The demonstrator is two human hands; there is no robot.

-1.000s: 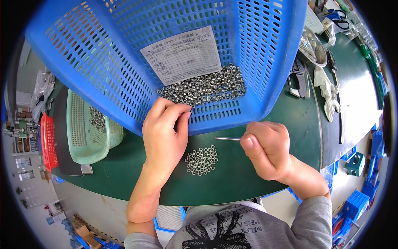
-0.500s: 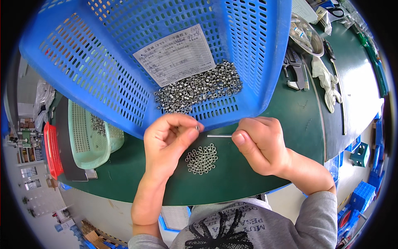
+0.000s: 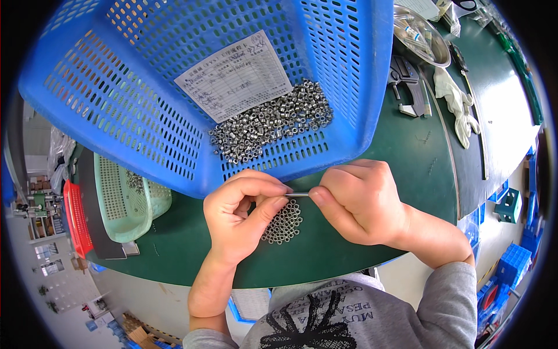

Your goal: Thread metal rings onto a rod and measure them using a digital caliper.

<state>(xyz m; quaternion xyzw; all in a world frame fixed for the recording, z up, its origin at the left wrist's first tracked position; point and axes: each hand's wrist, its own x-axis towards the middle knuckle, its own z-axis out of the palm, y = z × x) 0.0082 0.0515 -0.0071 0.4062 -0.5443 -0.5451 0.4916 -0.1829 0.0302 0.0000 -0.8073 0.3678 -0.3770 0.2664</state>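
Observation:
My right hand point(image 3: 363, 203) is closed in a fist around a thin metal pin point(image 3: 299, 195), which sticks out to the left past the thumb. At the pin's tip, the thumb and forefinger of my left hand point(image 3: 235, 218) pinch a small metal ring, now mostly hidden by the fingertips; whether the pin is inside it I cannot tell. Below the pin, a flat cluster of small metal rings point(image 3: 283, 225) lies on the green table, partly covered by my left hand. Just beyond my hands, a tilted blue perforated basket point(image 3: 192, 157) holds a heap of similar rings point(image 3: 273, 119).
A paper form point(image 3: 235, 75) lies inside the blue basket. To the left are a light green basket point(image 3: 125, 230) and a red basket point(image 3: 78, 224). At the right are a micrometer point(image 3: 410, 87), a white glove point(image 3: 453, 104) and a metal bowl point(image 3: 439, 52) on the green table point(image 3: 418, 180).
The pin and my left fingertips have come together, with my right hand moving left and my left fingers slightly lower. The blue basket appears shifted a little left in view.

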